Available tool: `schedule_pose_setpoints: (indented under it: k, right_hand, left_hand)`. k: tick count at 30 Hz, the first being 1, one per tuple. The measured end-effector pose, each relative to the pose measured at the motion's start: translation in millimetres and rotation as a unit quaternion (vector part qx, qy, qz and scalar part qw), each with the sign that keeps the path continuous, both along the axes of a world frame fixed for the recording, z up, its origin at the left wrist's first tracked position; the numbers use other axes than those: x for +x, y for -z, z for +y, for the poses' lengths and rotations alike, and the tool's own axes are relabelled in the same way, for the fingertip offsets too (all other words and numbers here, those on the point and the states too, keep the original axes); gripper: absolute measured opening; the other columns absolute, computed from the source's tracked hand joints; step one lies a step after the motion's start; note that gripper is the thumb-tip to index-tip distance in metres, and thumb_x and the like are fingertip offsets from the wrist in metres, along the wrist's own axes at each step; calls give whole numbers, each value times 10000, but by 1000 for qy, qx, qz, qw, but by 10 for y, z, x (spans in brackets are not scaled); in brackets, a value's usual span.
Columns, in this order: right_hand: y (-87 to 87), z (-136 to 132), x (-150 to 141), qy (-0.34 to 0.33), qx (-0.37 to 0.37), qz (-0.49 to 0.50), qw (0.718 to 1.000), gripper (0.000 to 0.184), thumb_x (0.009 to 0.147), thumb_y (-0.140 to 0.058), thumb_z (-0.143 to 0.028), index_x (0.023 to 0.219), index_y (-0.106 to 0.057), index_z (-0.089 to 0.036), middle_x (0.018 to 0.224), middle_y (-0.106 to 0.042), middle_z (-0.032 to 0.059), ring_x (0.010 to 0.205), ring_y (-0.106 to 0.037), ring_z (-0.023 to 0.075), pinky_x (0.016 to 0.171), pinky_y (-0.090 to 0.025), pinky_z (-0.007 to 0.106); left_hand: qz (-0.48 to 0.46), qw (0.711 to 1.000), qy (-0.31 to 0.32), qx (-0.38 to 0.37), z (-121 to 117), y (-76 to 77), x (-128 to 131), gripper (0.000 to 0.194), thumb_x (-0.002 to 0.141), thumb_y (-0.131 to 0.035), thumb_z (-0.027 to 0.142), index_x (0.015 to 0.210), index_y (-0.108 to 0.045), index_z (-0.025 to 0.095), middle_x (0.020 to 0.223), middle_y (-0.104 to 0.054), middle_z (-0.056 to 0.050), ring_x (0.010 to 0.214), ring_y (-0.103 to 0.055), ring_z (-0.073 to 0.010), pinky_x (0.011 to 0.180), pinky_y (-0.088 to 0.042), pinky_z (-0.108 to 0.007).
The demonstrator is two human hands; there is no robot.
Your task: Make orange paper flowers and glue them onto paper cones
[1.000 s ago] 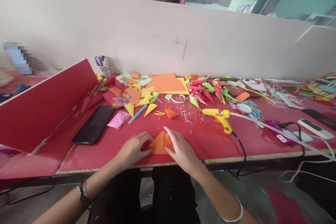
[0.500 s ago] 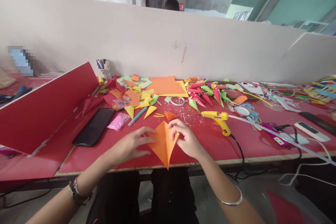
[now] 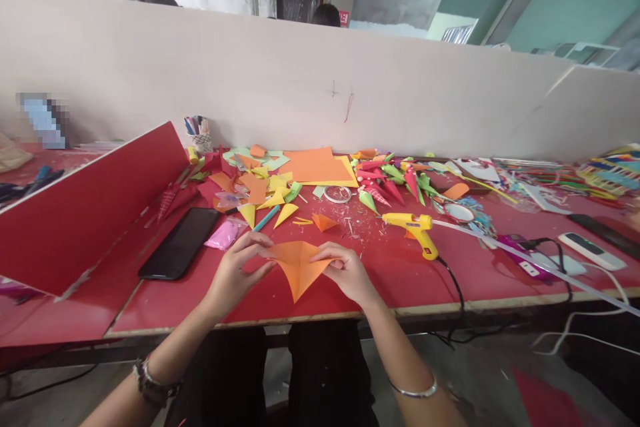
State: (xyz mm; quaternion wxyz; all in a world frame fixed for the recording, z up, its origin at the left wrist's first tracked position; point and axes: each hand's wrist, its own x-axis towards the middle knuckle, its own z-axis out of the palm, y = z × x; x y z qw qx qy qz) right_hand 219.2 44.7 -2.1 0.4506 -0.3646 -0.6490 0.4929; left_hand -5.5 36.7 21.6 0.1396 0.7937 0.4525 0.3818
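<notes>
An orange sheet of paper (image 3: 299,268) with a crease down its middle is held up over the front of the red table, one corner pointing towards me. My left hand (image 3: 241,271) pinches its left corner between thumb and fingers. On the opposite side, my right hand (image 3: 347,271) grips the right corner, fingers curled round the edge. Just beyond the sheet lies a small folded orange paper piece (image 3: 324,221), with thin yellow strips (image 3: 303,221) beside it. Neither hand touches those.
A yellow glue gun (image 3: 413,230) with a long clear glue stick lies to the right. At left are a black phone (image 3: 179,243), a pink packet (image 3: 223,235) and a standing red board (image 3: 95,207). Paper cones (image 3: 393,180) and orange sheets (image 3: 309,165) lie along the white partition (image 3: 250,73).
The orange paper was folded flat on the table, then opened out and turned while my right hand held it. Now it is lifted, and my left hand has closed on its left corner.
</notes>
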Motion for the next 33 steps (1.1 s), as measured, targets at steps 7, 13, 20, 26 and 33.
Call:
schedule_pose_setpoints:
  k: [7,13,20,26,33]
  right_hand:
    - [22,-25,-38,75,-92,64,991,252,641,-660,-288,859,-605,-174,775,-623,18,728,-592,148,689,-483,284]
    - [88,-32,-156,103,-104,157,977,215,643,-659,-312,800,-577,-190,759,-611,8,750,-578,139,661,-476,255]
    - [106,-21,-86,117,-93,132,980,191,639,-658,-318,750,-576,-186,884,-575,25,812,-553,139,688,-471,248]
    - [119,-36,-44,78,-94,99,988,207,655,-648,-306,813,-607,-179,906,-601,43,824,-573,146,785,-451,291]
    - [93,-66,-121,120,-118,83,982,241,627,-661,-361,662,-528,-163,758,-592,10,709,-560,135,668,-443,248]
  left_hand:
    - [-70,996,-8,-52,-49,72,-27,160,775,-517,260,642,-536,173,988,-512,-63,976,-490,-172,827,-424,-308]
    - [-193,975,-55,-96,-65,208,158,233,751,-537,302,577,-474,161,869,-504,-49,899,-522,-151,763,-458,-269]
    - [-115,987,-113,5,-76,215,118,179,744,-552,257,619,-454,176,809,-504,-24,784,-519,-130,699,-447,-248]
    - [-52,996,-71,6,-124,210,61,90,775,-516,229,703,-499,178,754,-577,-18,704,-545,-117,653,-443,-218]
    - [-138,986,-75,-52,-165,266,162,148,761,-531,280,856,-466,188,802,-529,-19,771,-535,-130,716,-469,-253]
